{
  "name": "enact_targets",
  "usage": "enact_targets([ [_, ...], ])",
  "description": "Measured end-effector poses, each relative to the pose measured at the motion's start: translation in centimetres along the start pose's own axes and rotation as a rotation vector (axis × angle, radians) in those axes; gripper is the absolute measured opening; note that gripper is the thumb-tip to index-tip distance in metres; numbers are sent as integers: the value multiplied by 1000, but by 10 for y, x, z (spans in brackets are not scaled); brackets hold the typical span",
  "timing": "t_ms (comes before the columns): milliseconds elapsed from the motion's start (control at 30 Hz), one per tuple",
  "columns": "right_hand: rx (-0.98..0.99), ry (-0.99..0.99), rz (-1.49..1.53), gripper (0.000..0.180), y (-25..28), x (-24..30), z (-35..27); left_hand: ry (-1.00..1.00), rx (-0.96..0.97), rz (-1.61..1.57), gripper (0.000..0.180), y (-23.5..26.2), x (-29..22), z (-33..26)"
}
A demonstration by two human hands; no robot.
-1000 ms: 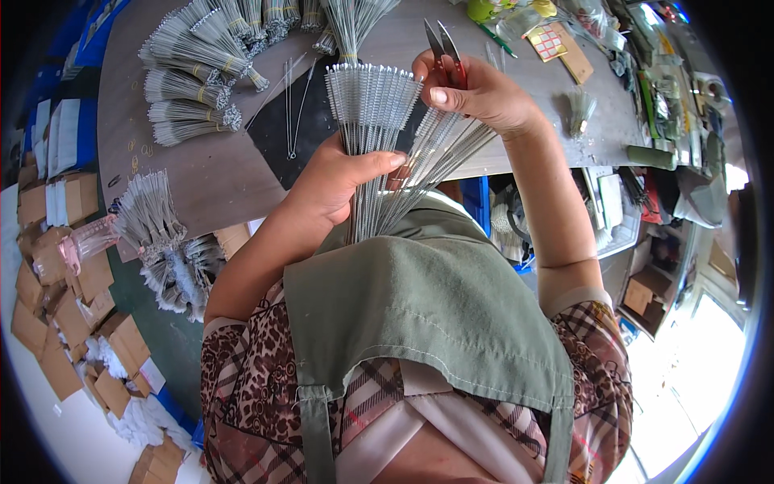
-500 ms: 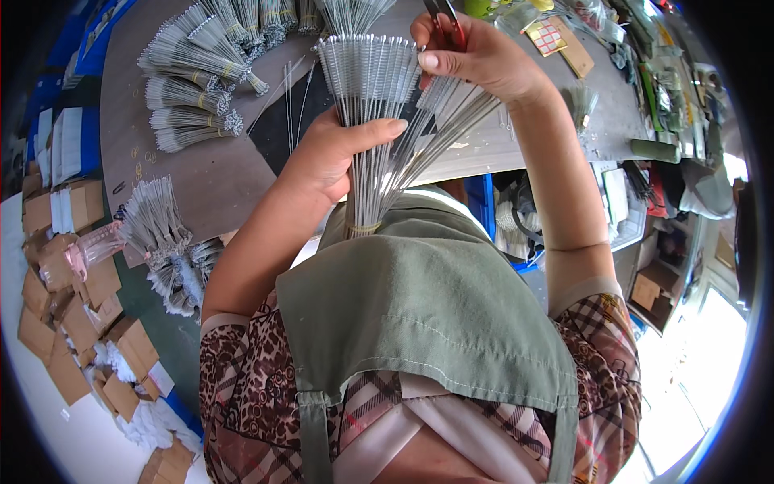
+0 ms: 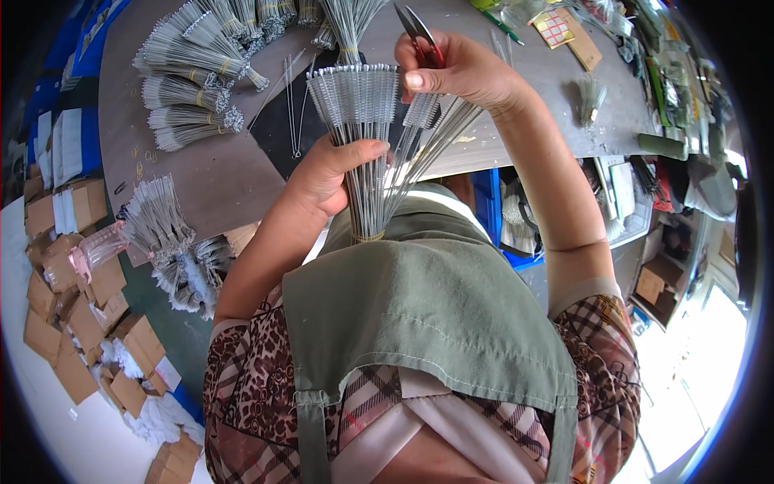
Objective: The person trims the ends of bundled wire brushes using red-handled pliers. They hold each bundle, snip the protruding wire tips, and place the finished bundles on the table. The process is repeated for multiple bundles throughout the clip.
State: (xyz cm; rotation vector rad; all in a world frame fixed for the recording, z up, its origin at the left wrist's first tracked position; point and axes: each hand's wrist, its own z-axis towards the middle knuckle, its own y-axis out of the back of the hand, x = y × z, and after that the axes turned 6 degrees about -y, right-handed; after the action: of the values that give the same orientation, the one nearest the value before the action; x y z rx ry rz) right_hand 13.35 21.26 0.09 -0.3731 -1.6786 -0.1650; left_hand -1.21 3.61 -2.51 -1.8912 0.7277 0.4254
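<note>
1. L. hand (image 3: 329, 176) grasps a wire-brush bundle (image 3: 355, 101), thumb across stems, other fingers mostly hidden; bundle stands near-upright, heads up, yellowish band (image 3: 368, 237) round its lower end, nr. the green apron (image 3: 419, 298).
2. R. hand (image 3: 463, 74), just right of bundle's top, grips red-handled scissors (image 3: 419, 34), blades apart; can't tell if its fingertips pinch a brush too.
3. Risk: splayed brushes (image 3: 422, 111), right of bundle, may slip out if L. thumb eases; open blades could nick fingers or bristles if R. wrist turns.
4. Grey tabletop (image 3: 205, 179) spreads beyond bundle; dark mat (image 3: 274, 153) lies left of it, tied bundles (image 3: 187, 93) farther upper left.
5. Room: blue crate (image 3: 485, 202) below tabletop level, right of bundle; cardboard boxes (image 3: 72, 371) piled well apart, lower left of it.
</note>
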Motion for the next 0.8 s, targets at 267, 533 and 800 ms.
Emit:
enact_targets([
  [267,-26,-55,49,32,-7,0,2,-23,-48,22,30,-2,-2,-7],
  [533,-16,-17,-15,30,-13,9,0,-57,-86,48,27,-3,0,-8],
  [800,3,16,51,32,-5,0,-5,-64,-59,55,25,-3,2,-7],
])
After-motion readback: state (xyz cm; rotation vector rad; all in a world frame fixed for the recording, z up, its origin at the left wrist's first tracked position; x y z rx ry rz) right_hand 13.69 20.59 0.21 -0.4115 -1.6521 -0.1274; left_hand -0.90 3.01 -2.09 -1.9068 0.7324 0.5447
